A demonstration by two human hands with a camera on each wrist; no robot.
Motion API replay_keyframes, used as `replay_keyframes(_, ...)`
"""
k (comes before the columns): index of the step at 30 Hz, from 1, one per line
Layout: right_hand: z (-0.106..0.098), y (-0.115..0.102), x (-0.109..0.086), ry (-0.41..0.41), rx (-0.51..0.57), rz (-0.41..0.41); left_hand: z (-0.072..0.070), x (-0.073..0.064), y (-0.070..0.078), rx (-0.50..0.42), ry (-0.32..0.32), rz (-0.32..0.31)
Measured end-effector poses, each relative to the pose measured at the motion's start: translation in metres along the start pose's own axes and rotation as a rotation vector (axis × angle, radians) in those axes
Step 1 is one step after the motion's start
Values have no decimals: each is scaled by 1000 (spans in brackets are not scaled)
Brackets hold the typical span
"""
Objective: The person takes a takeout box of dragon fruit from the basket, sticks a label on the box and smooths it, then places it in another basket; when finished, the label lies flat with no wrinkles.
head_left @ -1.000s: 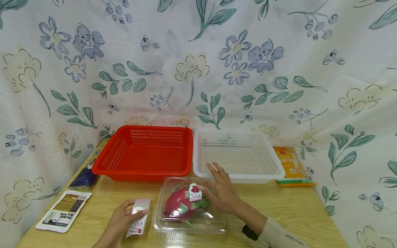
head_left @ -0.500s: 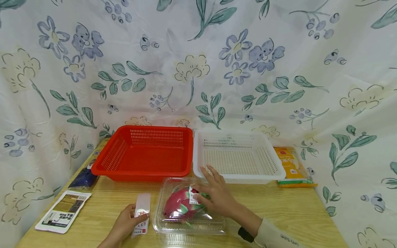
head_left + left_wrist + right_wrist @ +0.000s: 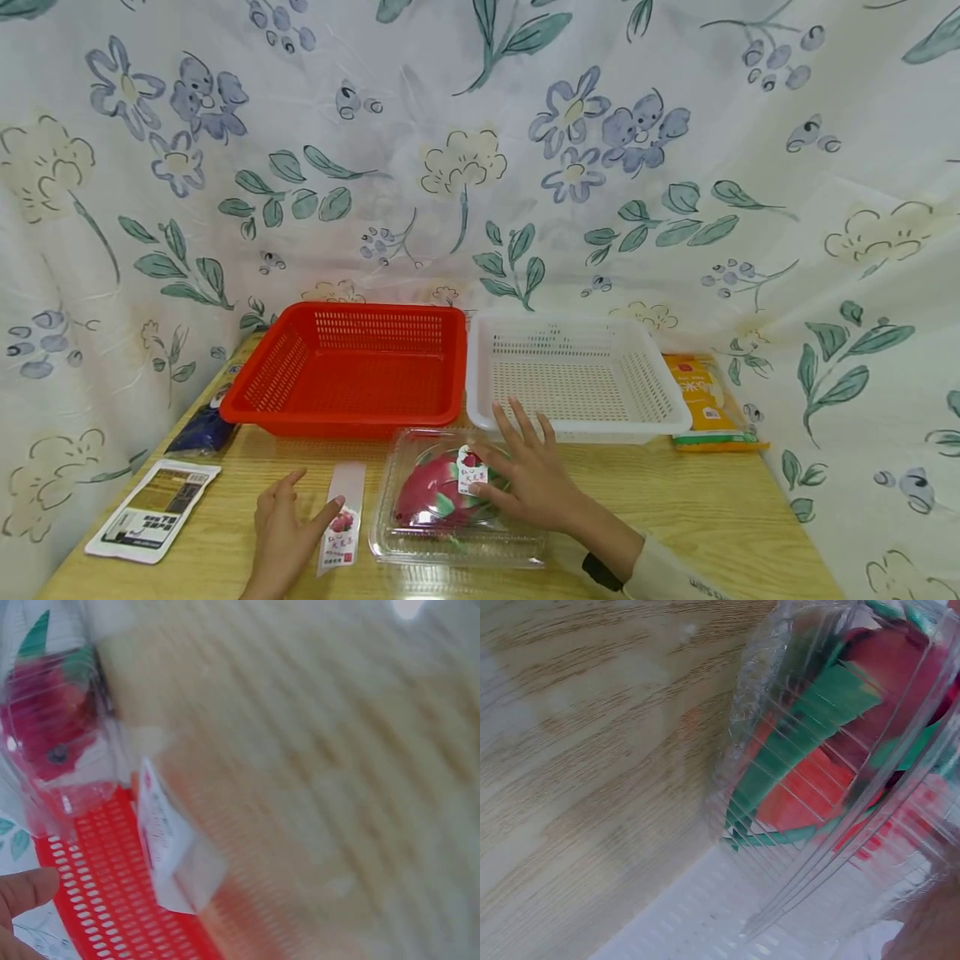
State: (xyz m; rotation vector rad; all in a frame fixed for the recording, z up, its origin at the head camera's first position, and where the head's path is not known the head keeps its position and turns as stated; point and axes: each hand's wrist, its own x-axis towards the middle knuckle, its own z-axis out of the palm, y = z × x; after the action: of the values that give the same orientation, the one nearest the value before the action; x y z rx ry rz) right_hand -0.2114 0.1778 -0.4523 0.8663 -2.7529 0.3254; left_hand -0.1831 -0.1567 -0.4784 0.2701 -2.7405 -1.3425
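Note:
A clear plastic clamshell box [image 3: 381, 533] sits on the table, with a dragon fruit [image 3: 423, 498] showing through its lid. On the lid is a small fruit sticker [image 3: 472, 472]. My right hand [image 3: 540, 483] rests over the box with fingers spread, its thumb and index fingertips at the sticker. Left of the box lies a strip of label backing [image 3: 341, 521] bearing another printed fruit label; the left wrist view shows this strip [image 3: 169, 847] bent and partly raised. My left hand [image 3: 283, 533] has its fingers spread beside it, thumb tip right at its edge, holding nothing.
Behind the box stand a red basket [image 3: 341, 423] and a white basket [image 3: 577, 429], side by side. A white and brown pouch [image 3: 153, 512] lies at left, with a dark blue package [image 3: 206, 427] behind it. A yellow bag [image 3: 705, 404] is at right.
My left hand has let go of the label strip and drawn back left with fingers opened. The right fingers have moved over the sticker and spread, staying at the lid.

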Motion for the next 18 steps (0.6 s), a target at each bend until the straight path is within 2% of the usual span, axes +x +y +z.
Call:
replay_keyframes(4, -2, -1, -2, -64, 9, 32, 2, -6, 14, -61, 74, 73)
replay_keyframes(7, -3, 0, -3, -79, 18, 50, 4, -10, 26, -120, 29, 127)
replay_keyframes(12, -2, 2, -9, -58, 61, 97, 10, -17, 35, -227, -113, 248)
replay_keyframes(15, -2, 3, -15, -15, 125, 149, 12, -20, 35, -257, -175, 257)
replay_keyframes(18, -3, 4, -23, 38, 173, 194, 12, -20, 34, -262, -192, 246)
